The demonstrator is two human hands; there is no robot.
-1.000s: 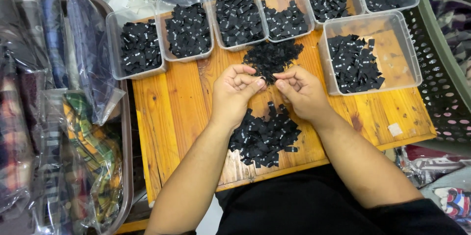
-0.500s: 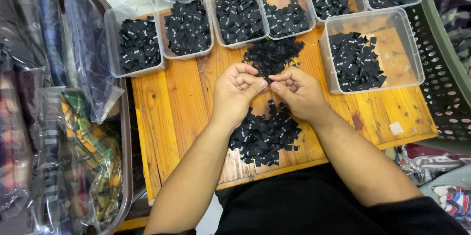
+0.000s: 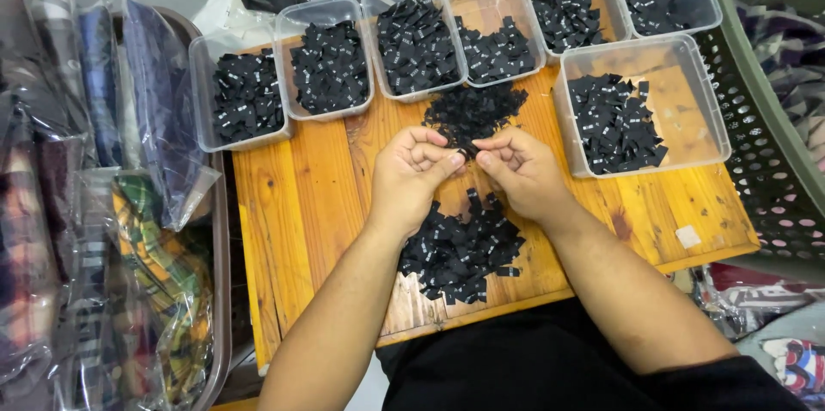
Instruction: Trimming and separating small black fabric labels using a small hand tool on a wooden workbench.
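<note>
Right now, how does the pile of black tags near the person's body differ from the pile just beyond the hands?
The near pile is larger and lies between the forearms; the far pile is smaller and sits against the clear tubs. Both lie loose on the wooden board; both hold small black tags.

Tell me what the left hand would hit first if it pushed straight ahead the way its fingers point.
The left hand points toward the right hand, fingertips almost touching over a small black tag. It would likely meet that tag and the right fingertips first.
</note>
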